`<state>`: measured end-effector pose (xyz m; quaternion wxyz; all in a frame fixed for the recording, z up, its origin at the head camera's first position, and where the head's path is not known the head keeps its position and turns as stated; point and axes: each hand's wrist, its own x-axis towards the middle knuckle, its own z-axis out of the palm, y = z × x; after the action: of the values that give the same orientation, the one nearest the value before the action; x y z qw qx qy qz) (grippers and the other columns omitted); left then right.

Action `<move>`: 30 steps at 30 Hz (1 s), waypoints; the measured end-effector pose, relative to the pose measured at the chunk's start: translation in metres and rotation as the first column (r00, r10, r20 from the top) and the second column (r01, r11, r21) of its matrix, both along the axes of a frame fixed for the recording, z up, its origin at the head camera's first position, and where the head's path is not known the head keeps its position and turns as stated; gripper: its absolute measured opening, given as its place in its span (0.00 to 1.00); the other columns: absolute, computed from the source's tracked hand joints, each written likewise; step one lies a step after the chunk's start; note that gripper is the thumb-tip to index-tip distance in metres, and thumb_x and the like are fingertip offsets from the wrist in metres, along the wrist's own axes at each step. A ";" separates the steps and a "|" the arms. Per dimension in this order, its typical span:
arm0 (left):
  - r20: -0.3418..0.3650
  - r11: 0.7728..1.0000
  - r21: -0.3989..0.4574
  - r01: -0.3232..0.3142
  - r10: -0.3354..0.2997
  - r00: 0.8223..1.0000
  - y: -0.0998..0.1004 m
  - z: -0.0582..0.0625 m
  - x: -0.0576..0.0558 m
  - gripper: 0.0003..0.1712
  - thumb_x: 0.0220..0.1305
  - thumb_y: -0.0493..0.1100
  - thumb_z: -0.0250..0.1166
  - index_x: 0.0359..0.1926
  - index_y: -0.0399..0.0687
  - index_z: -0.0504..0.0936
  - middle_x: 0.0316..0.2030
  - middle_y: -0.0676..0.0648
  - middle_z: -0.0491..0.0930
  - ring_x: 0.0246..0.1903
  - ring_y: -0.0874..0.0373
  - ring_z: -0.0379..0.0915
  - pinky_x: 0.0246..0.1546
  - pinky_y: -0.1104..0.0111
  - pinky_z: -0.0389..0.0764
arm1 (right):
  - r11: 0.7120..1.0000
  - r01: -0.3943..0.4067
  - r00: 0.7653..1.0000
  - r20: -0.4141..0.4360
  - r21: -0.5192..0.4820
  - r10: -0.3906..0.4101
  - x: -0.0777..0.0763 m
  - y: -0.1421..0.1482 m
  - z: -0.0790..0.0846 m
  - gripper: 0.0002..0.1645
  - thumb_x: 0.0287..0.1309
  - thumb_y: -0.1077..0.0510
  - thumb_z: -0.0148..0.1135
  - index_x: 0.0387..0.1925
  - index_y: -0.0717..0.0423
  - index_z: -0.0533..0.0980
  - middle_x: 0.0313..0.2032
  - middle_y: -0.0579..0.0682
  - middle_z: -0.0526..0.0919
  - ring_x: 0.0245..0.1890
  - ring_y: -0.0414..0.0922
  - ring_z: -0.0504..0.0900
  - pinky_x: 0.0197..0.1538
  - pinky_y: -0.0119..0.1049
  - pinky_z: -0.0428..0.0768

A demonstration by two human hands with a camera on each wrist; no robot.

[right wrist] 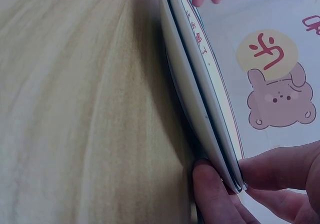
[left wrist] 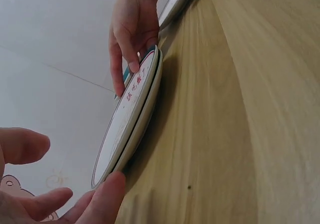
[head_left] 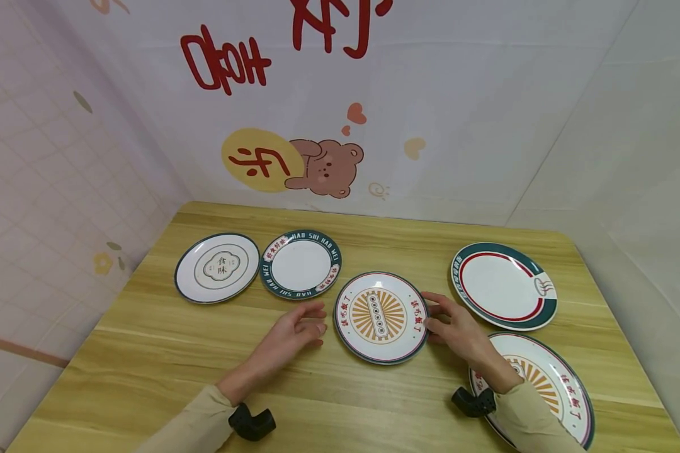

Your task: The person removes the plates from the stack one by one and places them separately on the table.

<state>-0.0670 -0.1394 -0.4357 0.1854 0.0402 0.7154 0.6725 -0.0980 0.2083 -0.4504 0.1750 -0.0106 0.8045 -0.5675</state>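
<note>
Two stacked plates point(head_left: 381, 318) sit at the middle of the table. The top one is white with a yellow sunburst, red characters and a dark green rim; the lower plate point(right wrist: 186, 79) shows only as a second edge beneath. At their right rim my right hand point(head_left: 461, 330) pinches the edge, thumb point(right wrist: 280, 166) over the top and a finger point(right wrist: 214, 191) under it. My left hand point(head_left: 289, 336) is at the left side of the stack, fingers loosely bent and holding nothing, fingertips close to the rim.
Back left on the wooden table point(head_left: 204, 371) lie a white plate point(head_left: 189, 270) and a green-rimmed plate point(head_left: 300, 264). To the right are a green-and-red-rimmed plate point(head_left: 501, 286) and a larger sunburst plate point(head_left: 569, 384), partly under my right forearm. A printed cloth wall point(head_left: 459, 94) stands behind.
</note>
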 end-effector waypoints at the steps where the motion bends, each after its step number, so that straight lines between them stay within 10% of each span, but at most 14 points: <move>1: 0.030 1.000 0.026 0.005 -0.005 1.000 0.001 0.000 0.000 0.32 0.74 0.36 0.60 0.74 0.31 0.62 0.67 0.30 0.68 0.63 0.37 0.72 0.59 0.55 0.83 | 1.000 0.001 1.000 0.002 -0.001 -0.001 0.000 0.000 0.000 0.35 0.72 0.67 0.58 0.76 0.60 0.62 0.61 0.69 0.72 0.54 0.57 0.80 0.49 0.47 0.89; 30: 0.237 0.977 0.211 -0.013 -0.038 0.971 0.013 -0.015 -0.011 0.33 0.75 0.34 0.57 0.74 0.26 0.58 0.61 0.29 0.73 0.50 0.53 0.80 0.59 0.60 0.82 | 1.000 -0.001 1.000 0.002 -0.005 0.001 -0.002 0.001 0.000 0.34 0.71 0.68 0.57 0.75 0.59 0.63 0.60 0.68 0.72 0.53 0.55 0.80 0.48 0.43 0.89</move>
<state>-0.0785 -0.1262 -0.4505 0.2696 -0.0174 0.6122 0.7431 -0.1000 0.2089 -0.4502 0.1764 -0.0108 0.8030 -0.5692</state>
